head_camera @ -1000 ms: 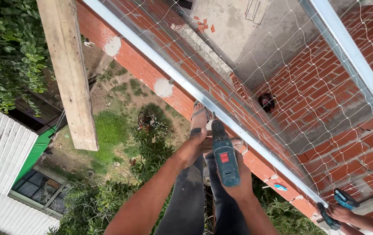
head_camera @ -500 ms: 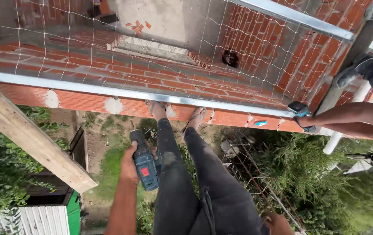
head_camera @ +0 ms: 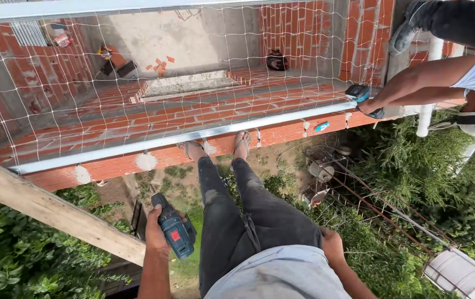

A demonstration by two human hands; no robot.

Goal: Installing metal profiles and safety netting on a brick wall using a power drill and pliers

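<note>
My left hand point(head_camera: 156, 228) grips a dark teal cordless drill point(head_camera: 176, 237) with a red patch, held low beside my left thigh and pointing down. My right hand point(head_camera: 330, 245) rests against my right hip on the dark trousers; its fingers are partly hidden. My feet in sandals point(head_camera: 242, 143) stand at the edge of a red brick ledge point(head_camera: 282, 133), just under a long metal rail point(head_camera: 193, 136). A white net point(head_camera: 193, 61) stretches from the rail over the opening behind it.
A co-worker's arm point(head_camera: 414, 83) reaches in from the right and holds a blue drill point(head_camera: 361, 94) on the rail's end. A wooden plank point(head_camera: 44, 207) slants across the lower left. Far below are green bushes point(head_camera: 414, 177), rusty rods and a white drum point(head_camera: 461, 274).
The view has swung so the rail now runs nearly level. My left hand has lowered the drill beside my thigh. The co-worker's arm has shifted to the upper right.
</note>
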